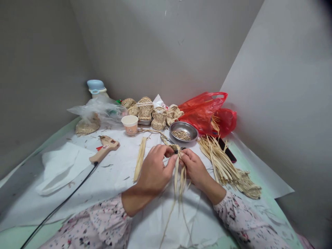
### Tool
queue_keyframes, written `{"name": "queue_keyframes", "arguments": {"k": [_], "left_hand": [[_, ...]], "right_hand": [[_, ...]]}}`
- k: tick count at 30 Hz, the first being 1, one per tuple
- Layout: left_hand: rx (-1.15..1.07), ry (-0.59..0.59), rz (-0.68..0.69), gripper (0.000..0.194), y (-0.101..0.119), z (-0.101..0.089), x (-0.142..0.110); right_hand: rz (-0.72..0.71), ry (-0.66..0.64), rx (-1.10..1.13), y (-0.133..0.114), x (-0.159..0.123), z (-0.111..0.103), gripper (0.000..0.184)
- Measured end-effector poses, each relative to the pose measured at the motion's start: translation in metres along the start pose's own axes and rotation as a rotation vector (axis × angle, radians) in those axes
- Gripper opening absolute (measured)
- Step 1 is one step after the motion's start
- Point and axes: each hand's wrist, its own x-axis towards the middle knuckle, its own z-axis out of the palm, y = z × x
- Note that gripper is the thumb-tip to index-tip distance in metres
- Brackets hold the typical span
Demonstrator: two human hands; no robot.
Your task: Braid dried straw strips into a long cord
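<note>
My left hand [157,167] and my right hand [195,168] meet over the middle of the table, each closed in a pinch on a braid of dried straw strips [177,166]. Loose ends of the strips hang below my fingers toward the table's front. The plaited part [166,140] runs away from me, past a metal bowl [184,132] with small pale pieces in it. Something small and dark shows between my fingertips; I cannot make out what it is. Left of my left hand lies a short flat bundle of strips [140,159].
A hot glue gun [105,149] with a black cord lies at left, near white paper [64,166]. Behind stand a paper cup [130,125], several woven straw pieces [145,109] and a red plastic bag [203,112]. Loose straw [220,160] covers part of a phone [228,152] at right.
</note>
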Motion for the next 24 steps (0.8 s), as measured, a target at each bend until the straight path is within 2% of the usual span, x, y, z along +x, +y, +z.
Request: {"name": "queue_keyframes", "arguments": {"k": [2, 4, 7, 9, 14, 17, 20, 24], "left_hand": [[-0.060, -0.048, -0.027, 0.026, -0.008, 0.005, 0.002], [-0.154, -0.195, -0.078, 0.035, -0.016, 0.012, 0.002], [-0.224, -0.307, -0.103, 0.028, -0.023, 0.019, 0.002], [-0.220, -0.339, -0.087, 0.022, -0.025, 0.019, 0.002], [-0.130, -0.354, -0.077, 0.023, -0.026, 0.016, 0.003], [-0.164, -0.360, -0.110, 0.020, -0.026, 0.014, 0.004], [-0.334, -0.385, -0.230, 0.024, -0.023, 0.012, 0.005], [-0.601, -0.486, -0.441, 0.031, -0.023, 0.012, 0.007]], "right_hand": [[-0.017, -0.014, -0.039, -0.002, -0.001, 0.001, 0.017], [-0.045, -0.023, -0.088, -0.003, -0.003, 0.001, 0.016], [-0.065, -0.044, -0.148, -0.004, -0.003, 0.001, 0.016], [-0.072, -0.060, -0.184, -0.004, -0.004, 0.000, 0.015], [-0.137, -0.072, -0.286, -0.003, -0.004, 0.000, 0.014], [-0.160, -0.092, -0.316, -0.003, -0.005, 0.001, 0.015], [-0.176, -0.122, -0.332, -0.004, -0.006, 0.001, 0.015], [-0.189, -0.128, -0.343, -0.005, -0.007, 0.000, 0.015]]}}
